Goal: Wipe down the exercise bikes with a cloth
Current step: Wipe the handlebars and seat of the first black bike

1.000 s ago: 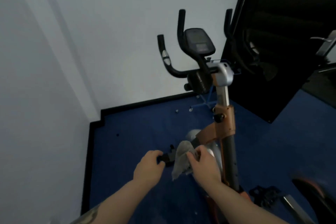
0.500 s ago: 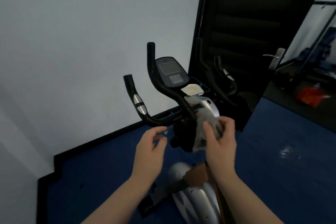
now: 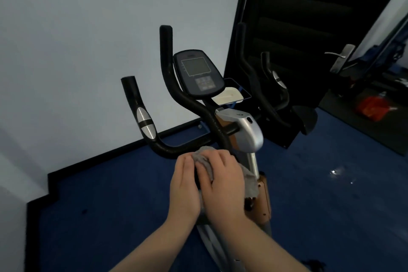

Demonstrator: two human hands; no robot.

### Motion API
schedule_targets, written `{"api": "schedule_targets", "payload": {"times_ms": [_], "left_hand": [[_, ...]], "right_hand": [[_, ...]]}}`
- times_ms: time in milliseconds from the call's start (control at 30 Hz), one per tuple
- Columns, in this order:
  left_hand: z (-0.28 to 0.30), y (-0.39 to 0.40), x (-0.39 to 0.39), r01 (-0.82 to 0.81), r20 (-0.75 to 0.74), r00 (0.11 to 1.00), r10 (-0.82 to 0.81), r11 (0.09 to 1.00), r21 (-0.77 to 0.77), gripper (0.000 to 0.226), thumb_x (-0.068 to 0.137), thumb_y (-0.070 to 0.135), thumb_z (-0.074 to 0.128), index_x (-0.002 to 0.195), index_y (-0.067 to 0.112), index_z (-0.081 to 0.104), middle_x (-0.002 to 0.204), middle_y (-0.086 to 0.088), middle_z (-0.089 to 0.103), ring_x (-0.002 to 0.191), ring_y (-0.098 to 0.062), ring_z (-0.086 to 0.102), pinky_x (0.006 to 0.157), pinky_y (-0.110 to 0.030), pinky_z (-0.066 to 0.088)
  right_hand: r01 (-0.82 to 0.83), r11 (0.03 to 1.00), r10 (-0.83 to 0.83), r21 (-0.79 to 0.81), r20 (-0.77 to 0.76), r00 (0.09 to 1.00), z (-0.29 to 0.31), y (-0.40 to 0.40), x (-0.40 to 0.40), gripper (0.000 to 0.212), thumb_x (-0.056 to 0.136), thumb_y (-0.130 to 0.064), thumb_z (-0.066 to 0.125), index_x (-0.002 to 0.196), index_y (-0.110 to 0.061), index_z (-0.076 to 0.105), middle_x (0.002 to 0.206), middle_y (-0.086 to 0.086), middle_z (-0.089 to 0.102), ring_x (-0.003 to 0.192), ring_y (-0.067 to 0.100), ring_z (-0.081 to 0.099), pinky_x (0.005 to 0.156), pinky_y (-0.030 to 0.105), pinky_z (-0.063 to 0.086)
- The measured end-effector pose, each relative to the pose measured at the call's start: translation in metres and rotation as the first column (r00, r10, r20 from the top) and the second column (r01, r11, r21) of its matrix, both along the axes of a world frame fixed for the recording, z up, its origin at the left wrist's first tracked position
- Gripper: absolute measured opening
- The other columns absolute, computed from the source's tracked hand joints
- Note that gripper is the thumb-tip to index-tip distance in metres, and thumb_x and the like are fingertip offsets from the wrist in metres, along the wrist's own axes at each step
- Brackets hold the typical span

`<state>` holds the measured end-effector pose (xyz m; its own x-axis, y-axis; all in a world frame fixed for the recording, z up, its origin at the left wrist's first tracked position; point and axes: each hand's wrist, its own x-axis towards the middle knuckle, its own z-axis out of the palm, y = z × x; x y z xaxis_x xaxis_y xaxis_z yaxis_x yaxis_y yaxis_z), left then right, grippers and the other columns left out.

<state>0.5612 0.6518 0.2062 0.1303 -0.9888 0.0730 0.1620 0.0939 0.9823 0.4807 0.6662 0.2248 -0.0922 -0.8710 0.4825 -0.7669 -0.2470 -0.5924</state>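
An exercise bike [image 3: 240,130] with black handlebars, a silver and orange stem and a dark console [image 3: 197,73] stands in front of me. A grey cloth [image 3: 205,159] lies bunched over a dark round part below the handlebar joint. My right hand [image 3: 223,185] presses the cloth onto that part, fingers wrapped over it. My left hand [image 3: 184,187] cups the same part from the left, fingertips touching the cloth's edge. The part itself is mostly hidden under both hands.
A white wall is at the left and behind the bike. A black door [image 3: 309,28] with a metal handle [image 3: 340,59] stands open at the right. The floor [image 3: 110,205] is blue. A red object [image 3: 373,106] lies beyond the doorway. A pale item [image 3: 228,97] rests behind the console.
Both hands rose from the low pedal area to the handlebar joint. The left hand, open half a second ago, has closed in beside the right hand and the cloth.
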Motion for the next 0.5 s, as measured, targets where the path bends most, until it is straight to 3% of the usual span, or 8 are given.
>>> {"api": "schedule_targets", "payload": {"times_ms": [100, 200, 267, 333, 433, 500], "left_hand": [[-0.004, 0.002, -0.004, -0.02, 0.035, 0.999, 0.02, 1.0, -0.012, 0.032, 0.103, 0.024, 0.032, 0.102, 0.015, 0.062, 0.088, 0.011, 0.068, 0.081, -0.001, 0.064, 0.069, -0.01, 0.048], [-0.004, 0.002, -0.003, -0.019, 0.058, 0.998, 0.021, 0.999, -0.047, 0.03, 0.103, 0.023, 0.033, 0.103, 0.015, 0.062, 0.09, 0.006, 0.068, 0.084, -0.007, 0.064, 0.072, -0.014, 0.049], [-0.004, -0.001, -0.003, -0.03, 0.068, 0.997, 0.034, 0.997, -0.068, 0.03, 0.103, 0.02, 0.033, 0.103, 0.012, 0.062, 0.089, 0.006, 0.068, 0.084, -0.005, 0.063, 0.073, -0.013, 0.048], [-0.006, 0.0, -0.005, -0.05, 0.067, 0.996, 0.054, 0.997, -0.059, 0.031, 0.103, 0.019, 0.032, 0.102, 0.012, 0.063, 0.088, 0.007, 0.068, 0.083, -0.004, 0.063, 0.071, -0.011, 0.048], [-0.004, 0.002, -0.005, -0.047, 0.083, 0.995, 0.05, 0.998, -0.047, 0.031, 0.103, 0.018, 0.033, 0.104, 0.013, 0.063, 0.089, 0.01, 0.069, 0.084, 0.0, 0.063, 0.071, -0.009, 0.047], [-0.001, 0.001, -0.002, -0.037, 0.116, 0.992, 0.042, 0.999, -0.039, 0.03, 0.102, 0.017, 0.035, 0.1, 0.014, 0.065, 0.087, 0.009, 0.068, 0.082, 0.0, 0.062, 0.069, -0.008, 0.046]], "right_hand": [[-0.047, 0.999, 0.046, 0.012, 0.079, 0.996, -0.015, 0.014, -0.006, 0.013, 0.092, -0.039, 0.043, 0.101, -0.036, 0.051, 0.096, -0.019, 0.053, 0.086, 0.0, 0.054, 0.072, 0.027, 0.05], [-0.162, 0.986, 0.163, 0.032, -0.062, 0.985, -0.01, 0.01, -0.027, 0.014, 0.092, -0.041, 0.043, 0.102, -0.037, 0.051, 0.096, -0.02, 0.053, 0.084, -0.002, 0.054, 0.068, 0.019, 0.05], [-0.118, 0.993, 0.117, -0.002, -0.104, 0.988, -0.005, -0.004, -0.02, 0.017, 0.092, -0.039, 0.044, 0.103, -0.031, 0.055, 0.096, -0.016, 0.056, 0.08, 0.0, 0.056, 0.064, 0.017, 0.047], [-0.049, 0.999, 0.049, 0.01, -0.011, 0.999, -0.003, -0.004, -0.01, 0.015, 0.093, -0.038, 0.047, 0.103, -0.03, 0.056, 0.095, -0.015, 0.056, 0.077, 0.001, 0.057, 0.062, 0.016, 0.046], [-0.235, 0.965, 0.223, 0.117, 0.104, 0.969, -0.005, 0.011, -0.027, 0.012, 0.092, -0.038, 0.05, 0.1, -0.034, 0.056, 0.093, -0.017, 0.058, 0.081, 0.0, 0.059, 0.067, 0.02, 0.051], [-0.34, 0.922, 0.335, 0.184, 0.058, 0.94, 0.008, 0.013, -0.055, 0.009, 0.09, -0.042, 0.05, 0.095, -0.037, 0.056, 0.089, -0.018, 0.057, 0.083, -0.002, 0.057, 0.068, 0.018, 0.048]]}}
